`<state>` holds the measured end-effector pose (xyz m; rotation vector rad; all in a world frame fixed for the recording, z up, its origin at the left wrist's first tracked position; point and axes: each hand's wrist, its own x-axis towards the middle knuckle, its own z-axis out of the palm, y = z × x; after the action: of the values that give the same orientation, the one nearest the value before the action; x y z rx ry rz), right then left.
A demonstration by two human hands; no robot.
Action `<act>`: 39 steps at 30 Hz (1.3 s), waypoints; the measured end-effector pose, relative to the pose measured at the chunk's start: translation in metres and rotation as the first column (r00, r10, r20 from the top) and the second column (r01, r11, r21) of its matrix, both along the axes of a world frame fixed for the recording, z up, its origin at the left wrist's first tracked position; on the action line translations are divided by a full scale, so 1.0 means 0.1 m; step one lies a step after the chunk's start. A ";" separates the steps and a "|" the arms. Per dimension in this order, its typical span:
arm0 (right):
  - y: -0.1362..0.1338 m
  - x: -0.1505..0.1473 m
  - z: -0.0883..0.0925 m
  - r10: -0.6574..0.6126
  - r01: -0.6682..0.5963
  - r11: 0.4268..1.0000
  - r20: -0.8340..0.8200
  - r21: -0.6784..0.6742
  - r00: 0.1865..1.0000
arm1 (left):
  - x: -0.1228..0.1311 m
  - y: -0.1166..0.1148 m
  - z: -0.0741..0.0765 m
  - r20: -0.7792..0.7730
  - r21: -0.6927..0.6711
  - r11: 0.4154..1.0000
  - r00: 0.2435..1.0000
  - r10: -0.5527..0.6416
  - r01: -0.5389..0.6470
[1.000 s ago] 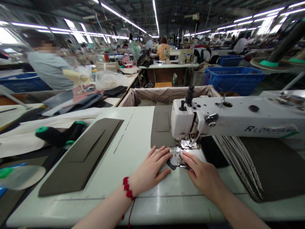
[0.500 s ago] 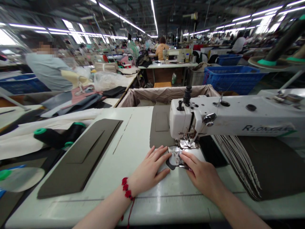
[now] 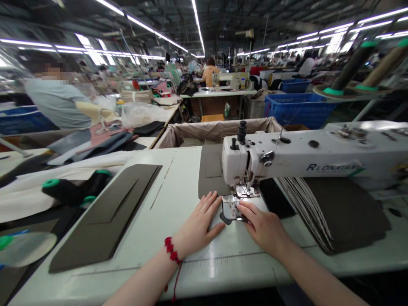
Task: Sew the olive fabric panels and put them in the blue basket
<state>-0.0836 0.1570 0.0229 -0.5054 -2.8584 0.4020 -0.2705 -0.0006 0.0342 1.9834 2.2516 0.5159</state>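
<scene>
A white industrial sewing machine head [image 3: 240, 161] stands over the work, its long arm [image 3: 318, 155] running right. Under the presser foot lies a thin metal template [image 3: 230, 208] on a dark piece, joined to a grey-brown panel [image 3: 212, 174]. My left hand [image 3: 199, 223] lies flat beside the template, fingers spread, with a red beaded bracelet [image 3: 172, 250] on the wrist. My right hand [image 3: 261, 225] has its fingertips on the template's right side. Part of the template is hidden beneath those fingers. A stack of grey-brown panels [image 3: 108, 216] lies left of my hands.
More panels with white strips [image 3: 344, 212] lie right of the machine. Black thread cones [image 3: 68, 191] lie at left. Behind the table are a fabric-lined bin [image 3: 216, 131] and a blue crate [image 3: 298, 110]. A co-worker in a grey shirt [image 3: 55, 104] sits at far left.
The whole view has swung, so the table and machine sit further left and lower. Both hands stay at the template under the needle, with no clear shift in hold.
</scene>
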 end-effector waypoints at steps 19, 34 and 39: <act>-0.10 0.13 0.27 -0.025 0.024 0.999 -0.017 -0.034 1.000 | 0.01 -0.48 0.03 -0.280 0.116 0.932 0.889 0.361 -0.342; -0.97 1.61 -0.17 -0.321 0.291 0.734 0.064 -0.614 0.945 | 0.52 -0.71 0.03 -0.313 -0.119 0.992 0.947 -0.073 0.037; -1.05 1.58 -0.36 -0.402 0.363 0.713 0.074 -0.600 0.913 | 0.52 -0.69 0.06 -0.306 -0.149 0.986 0.944 -0.120 0.076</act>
<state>0.0742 0.0525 -0.0128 -1.1471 -2.4084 1.2331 -0.2180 -0.0696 0.0400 2.2254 2.2660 0.0327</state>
